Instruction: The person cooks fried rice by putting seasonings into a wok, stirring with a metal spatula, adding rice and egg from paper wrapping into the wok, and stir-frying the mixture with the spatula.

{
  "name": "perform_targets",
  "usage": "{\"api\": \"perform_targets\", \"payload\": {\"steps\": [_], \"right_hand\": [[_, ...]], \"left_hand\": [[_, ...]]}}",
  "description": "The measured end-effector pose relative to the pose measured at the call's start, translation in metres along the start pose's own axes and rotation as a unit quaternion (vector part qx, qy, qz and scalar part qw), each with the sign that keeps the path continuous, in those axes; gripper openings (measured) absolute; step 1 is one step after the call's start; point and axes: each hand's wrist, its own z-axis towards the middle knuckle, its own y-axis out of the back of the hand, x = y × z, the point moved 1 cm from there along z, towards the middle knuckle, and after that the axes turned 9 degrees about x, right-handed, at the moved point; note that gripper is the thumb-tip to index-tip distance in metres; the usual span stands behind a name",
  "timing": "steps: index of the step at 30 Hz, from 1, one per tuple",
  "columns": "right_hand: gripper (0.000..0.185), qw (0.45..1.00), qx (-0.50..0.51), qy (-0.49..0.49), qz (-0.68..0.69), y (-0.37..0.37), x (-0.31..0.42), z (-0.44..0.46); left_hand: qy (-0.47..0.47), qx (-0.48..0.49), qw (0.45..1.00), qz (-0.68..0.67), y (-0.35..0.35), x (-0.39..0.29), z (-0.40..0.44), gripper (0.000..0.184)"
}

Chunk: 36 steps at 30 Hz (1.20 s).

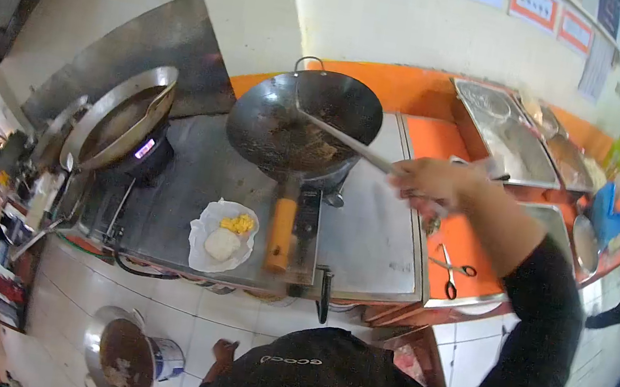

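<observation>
My right hand (430,186) is closed round the handle of a long metal ladle (346,139), whose far end rests inside a black wok (305,121). Some dark food lies in the bottom of the wok, and its wooden handle (283,225) points toward me. Left of that handle, a white paper-lined plate (199,247) holds white rice (222,244) and yellow food (237,223). My left hand (224,350) hangs low near my body, below the counter's front edge, small and partly seen; its fingers are hard to make out.
A large pan (88,120) of dark liquid stands at the left. Scissors (452,275) lie on the orange surface (470,245) at the right, near metal trays (513,148). A pot (94,353) of brown liquid is low at the left.
</observation>
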Motion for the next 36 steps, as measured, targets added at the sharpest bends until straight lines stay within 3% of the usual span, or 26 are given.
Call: {"api": "perform_targets", "payload": {"steps": [1,2,4,5,7,8,10,11,15,19,20,22,23,25,28,31,33,36], "right_hand": [[0.029,0.991,-0.045,-0.033,-0.122,0.013,0.015,-0.011],[0.029,0.925,-0.027,0.065,-0.374,0.053,0.015,-0.006],[0.038,0.79,-0.054,0.028,-0.61,0.07,0.06,-0.021],[0.047,0.777,-0.107,-0.101,-0.613,0.047,0.111,-0.054],[0.055,0.735,-0.097,-0.257,-0.62,0.015,0.179,-0.073],[0.054,0.719,-0.078,-0.308,-0.618,0.008,0.201,-0.067],[0.052,0.689,-0.059,-0.372,-0.619,-0.006,0.234,-0.05],[0.052,0.687,-0.058,-0.367,-0.624,-0.008,0.243,-0.037],[0.049,0.709,-0.083,-0.366,-0.596,-0.014,0.25,0.016],[0.047,0.672,-0.049,-0.366,-0.643,-0.012,0.275,0.0],[0.046,0.68,-0.064,-0.379,-0.625,-0.021,0.275,0.0],[0.041,0.685,-0.067,-0.376,-0.62,-0.033,0.265,0.004],[0.04,0.723,-0.084,-0.363,-0.583,-0.029,0.255,0.015],[0.038,0.733,-0.132,-0.332,-0.579,-0.032,0.23,0.043],[0.035,0.69,-0.131,-0.264,-0.661,-0.035,0.229,0.047],[0.035,0.719,-0.153,-0.24,-0.634,-0.037,0.226,0.032],[0.033,0.68,-0.093,-0.16,-0.709,-0.008,0.176,0.056],[0.034,0.679,-0.082,-0.191,-0.704,-0.062,0.167,0.036]], "left_hand": [[0.042,0.036,0.991,0.121,0.006,0.038,-0.008,0.036],[0.08,0.073,0.964,0.241,0.01,0.065,-0.012,0.04],[0.105,0.178,0.878,0.432,0.014,0.103,-0.021,0.043],[0.093,0.245,0.824,0.503,0.015,0.122,-0.03,0.041],[0.124,0.218,0.918,0.306,0.025,0.157,-0.035,0.04],[-0.036,0.267,0.811,0.52,0.029,0.158,-0.038,0.041],[0.048,0.319,0.799,0.508,0.016,0.163,-0.008,0.04],[0.09,0.344,0.788,0.502,0.01,0.165,0.008,0.04],[0.198,0.327,0.863,0.331,0.012,0.127,0.04,0.051],[0.222,0.302,0.873,0.313,0.065,0.006,0.039,0.068],[0.179,0.282,0.884,0.327,0.078,-0.013,0.032,0.067],[0.159,0.308,0.871,0.349,0.055,0.028,0.044,0.066],[0.149,0.321,0.863,0.362,0.05,0.047,0.047,0.066],[0.184,0.284,0.891,0.302,0.055,0.065,0.034,0.059],[0.203,0.216,0.913,0.279,0.057,0.089,0.029,0.055],[0.182,0.182,0.925,0.279,0.048,0.117,0.029,0.056],[0.203,0.18,0.935,0.227,0.059,0.103,0.008,0.053],[0.234,0.205,0.929,0.201,0.063,0.103,-0.012,0.051]]}}
